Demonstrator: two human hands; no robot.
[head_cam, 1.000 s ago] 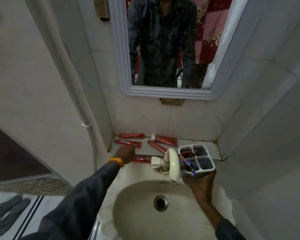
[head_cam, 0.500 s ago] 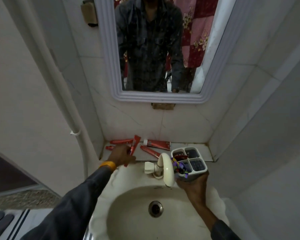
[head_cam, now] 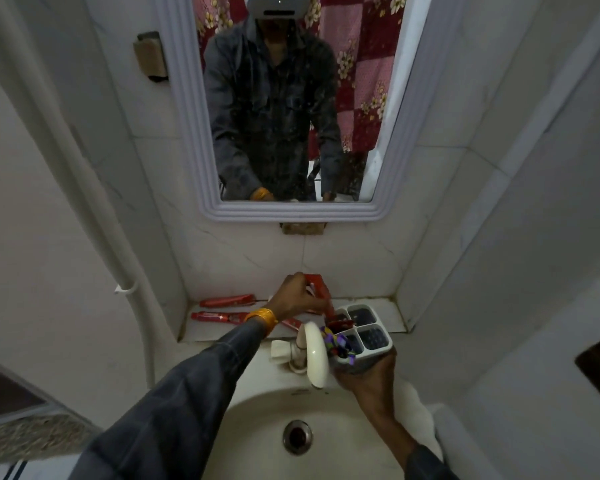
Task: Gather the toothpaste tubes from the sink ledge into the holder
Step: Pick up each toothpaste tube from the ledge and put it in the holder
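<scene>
Your left hand (head_cam: 293,296) grips a tube (head_cam: 321,296), its tip entering the holder (head_cam: 366,336) at lower centre, which your right hand (head_cam: 369,374) clasps. At least three tubes (head_cam: 227,301) remain on the ledge (head_cam: 394,315).

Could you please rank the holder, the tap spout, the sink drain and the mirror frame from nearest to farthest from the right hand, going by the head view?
From the right hand:
1. Holder, gripped in that hand, directly above it.
2. Tap spout, just to its left.
3. Sink drain, lower left in the basin.
4. Mirror frame, high on the back wall.
</scene>
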